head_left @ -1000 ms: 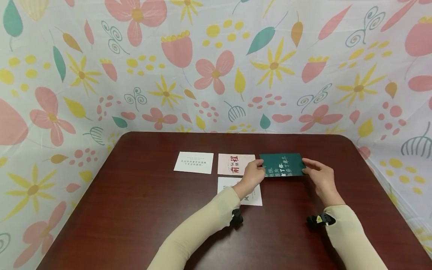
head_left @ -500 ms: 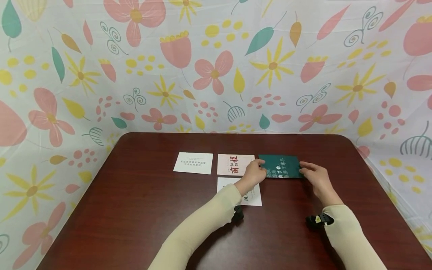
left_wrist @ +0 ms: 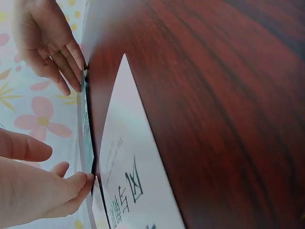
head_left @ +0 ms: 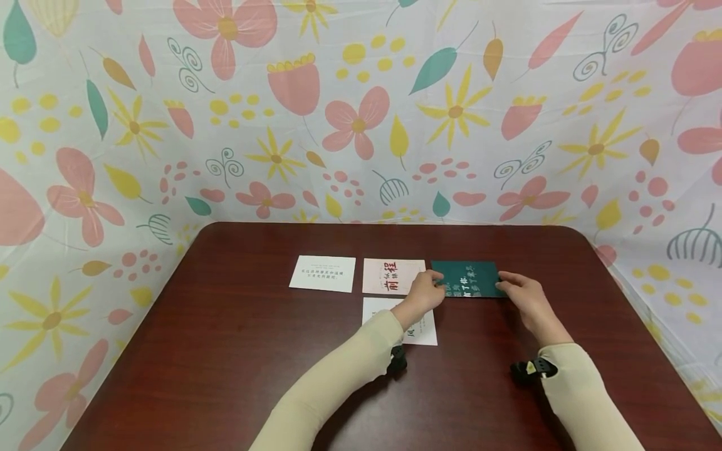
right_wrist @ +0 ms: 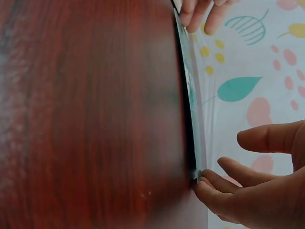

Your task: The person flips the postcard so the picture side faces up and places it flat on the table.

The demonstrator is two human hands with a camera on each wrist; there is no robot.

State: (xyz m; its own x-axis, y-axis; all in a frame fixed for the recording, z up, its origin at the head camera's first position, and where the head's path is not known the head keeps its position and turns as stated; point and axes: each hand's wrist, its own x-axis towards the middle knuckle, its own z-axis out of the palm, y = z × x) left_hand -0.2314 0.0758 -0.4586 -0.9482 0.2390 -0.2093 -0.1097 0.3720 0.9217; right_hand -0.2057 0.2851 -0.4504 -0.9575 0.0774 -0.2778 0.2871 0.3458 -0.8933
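A dark green card (head_left: 470, 279) with pale lettering lies at the right end of the row of cards. My left hand (head_left: 424, 293) touches its left edge, and my right hand (head_left: 521, 295) is at the right edge. In the left wrist view, the fingers of my left hand (left_wrist: 43, 191) meet the card's end while the thumb stays apart. My right hand (right_wrist: 262, 176) touches the near corner with its fingertips in the right wrist view, thumb raised away from the card. A pink card (head_left: 389, 276) with red characters lies beside the green one, partly behind my left hand.
Below the pink card is a white card (head_left: 425, 332) with black characters, partly covered by my left hand and sleeve. Another white card (head_left: 323, 274) lies left of the pink one. The brown wooden table (head_left: 225, 351) ends at a floral cloth (head_left: 361, 169).
The green card has shifted slightly left and settled against the table. My right hand has moved a little left with it, and its thumb side has lifted off the card.
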